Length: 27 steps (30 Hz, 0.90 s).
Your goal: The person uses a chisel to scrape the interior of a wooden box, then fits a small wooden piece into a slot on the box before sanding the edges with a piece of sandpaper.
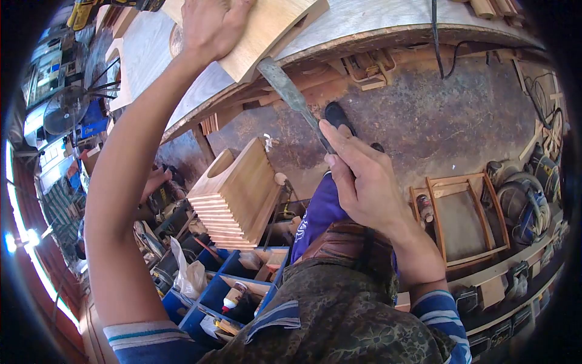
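Observation:
My right hand (367, 179) is closed around the narrow shank end of a flat, worn grey metal chisel (284, 85). Its broad blade points up and left, with the tip right at the lower corner of a pale wooden board (276, 30). Pressed over the left part of that board, my left hand (215, 30) holds it against the workbench (357, 18); its fingertips run out of the top of the view. A dark slot shows along the board's right side, near the bench's curved front edge.
A stack of wooden panels (242, 188) with a rounded cutout stands below the bench. Beside my legs is a blue divided box (227, 267) holding a glue bottle (234, 295). A wooden frame (445, 255) and power tools (524, 203) lie right. A cable (438, 48) hangs over the bench edge.

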{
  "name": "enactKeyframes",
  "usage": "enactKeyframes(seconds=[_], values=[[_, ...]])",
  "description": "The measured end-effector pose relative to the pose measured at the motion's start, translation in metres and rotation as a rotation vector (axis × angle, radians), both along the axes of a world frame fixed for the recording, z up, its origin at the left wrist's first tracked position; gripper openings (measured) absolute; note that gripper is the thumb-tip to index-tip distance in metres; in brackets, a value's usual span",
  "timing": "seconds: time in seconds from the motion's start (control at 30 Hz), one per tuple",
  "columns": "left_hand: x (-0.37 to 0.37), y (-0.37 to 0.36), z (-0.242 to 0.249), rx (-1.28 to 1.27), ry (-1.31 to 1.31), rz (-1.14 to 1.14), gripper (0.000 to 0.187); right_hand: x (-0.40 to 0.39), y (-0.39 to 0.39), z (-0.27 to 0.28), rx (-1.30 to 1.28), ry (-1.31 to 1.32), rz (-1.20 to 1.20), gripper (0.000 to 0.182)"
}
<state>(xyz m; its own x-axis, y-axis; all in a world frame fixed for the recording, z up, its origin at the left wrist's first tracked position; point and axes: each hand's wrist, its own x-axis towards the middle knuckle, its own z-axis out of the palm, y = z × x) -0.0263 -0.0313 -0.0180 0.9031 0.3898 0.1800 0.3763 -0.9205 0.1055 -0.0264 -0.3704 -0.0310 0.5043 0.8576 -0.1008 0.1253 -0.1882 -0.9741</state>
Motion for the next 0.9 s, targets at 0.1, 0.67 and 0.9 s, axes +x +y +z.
enactKeyframes(seconds=[0.1,0.67,0.9], values=[[0.0009,-0.0007,0.0005,0.004,0.007,0.004,0.068,-0.001,0.0005,0.0005,0.007,-0.046,-0.011,0.047],[0.0007,0.001,-0.0011,-0.003,-0.002,-0.007,0.069,-0.0021,-0.0024,-0.0032,0.018,-0.05,-0.009,0.051],[0.0018,0.0,0.0002,-0.003,0.014,0.017,0.068,-0.0021,-0.0002,0.0053,-0.021,-0.097,-0.005,0.047]])
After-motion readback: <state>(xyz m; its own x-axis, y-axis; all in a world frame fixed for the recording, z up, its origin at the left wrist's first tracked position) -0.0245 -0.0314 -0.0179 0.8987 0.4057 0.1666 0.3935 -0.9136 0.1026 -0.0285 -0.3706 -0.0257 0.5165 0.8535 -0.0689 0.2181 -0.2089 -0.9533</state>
